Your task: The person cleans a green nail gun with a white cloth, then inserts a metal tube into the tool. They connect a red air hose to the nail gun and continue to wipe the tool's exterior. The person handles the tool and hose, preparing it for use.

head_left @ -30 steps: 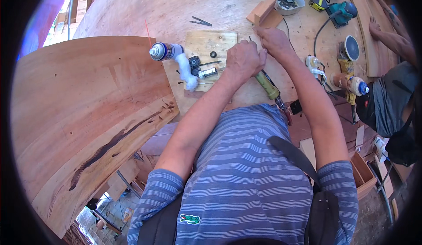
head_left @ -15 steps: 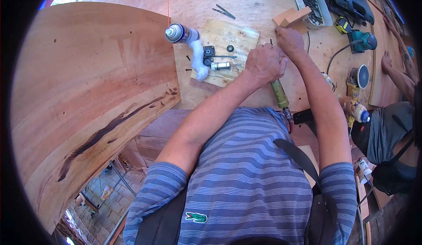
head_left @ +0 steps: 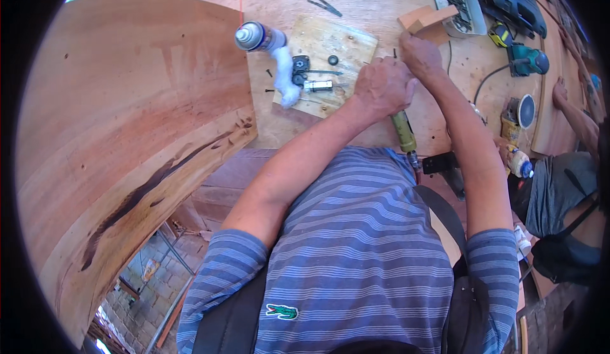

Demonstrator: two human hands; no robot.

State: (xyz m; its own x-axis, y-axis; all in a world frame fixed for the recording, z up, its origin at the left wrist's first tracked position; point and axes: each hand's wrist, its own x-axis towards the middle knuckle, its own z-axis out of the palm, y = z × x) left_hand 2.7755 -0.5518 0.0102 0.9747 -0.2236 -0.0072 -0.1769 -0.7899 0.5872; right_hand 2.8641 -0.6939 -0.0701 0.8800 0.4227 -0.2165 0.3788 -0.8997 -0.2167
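Observation:
My left hand [head_left: 384, 87] is wrapped round an olive-green cylindrical air tool [head_left: 403, 131], whose lower end shows below the fist, with a metal hose coupling [head_left: 414, 159] near my shirt. Just beside it, my right hand [head_left: 421, 56] is closed; what it grips is hidden. Small wooden blocks [head_left: 437, 20] lie beyond the right hand. To the left, a thin board [head_left: 351, 37] bears a black housing part [head_left: 300, 64], a black ring [head_left: 333, 60] and a silver metal cylinder [head_left: 318, 86]. White fluffy wadding [head_left: 284, 77] lies along its left edge.
A spray can [head_left: 259, 36] stands near a large upright wooden panel [head_left: 146, 74] at left. At right are a tub of screws [head_left: 459, 4], a tape measure [head_left: 500, 34], a teal power sander [head_left: 528, 60] and a yellow grinder [head_left: 518, 112]. Another person's arm [head_left: 575, 109] reaches in.
The whole view has shifted slightly. Both hands stay close together by the olive-green tool, with only slight movement.

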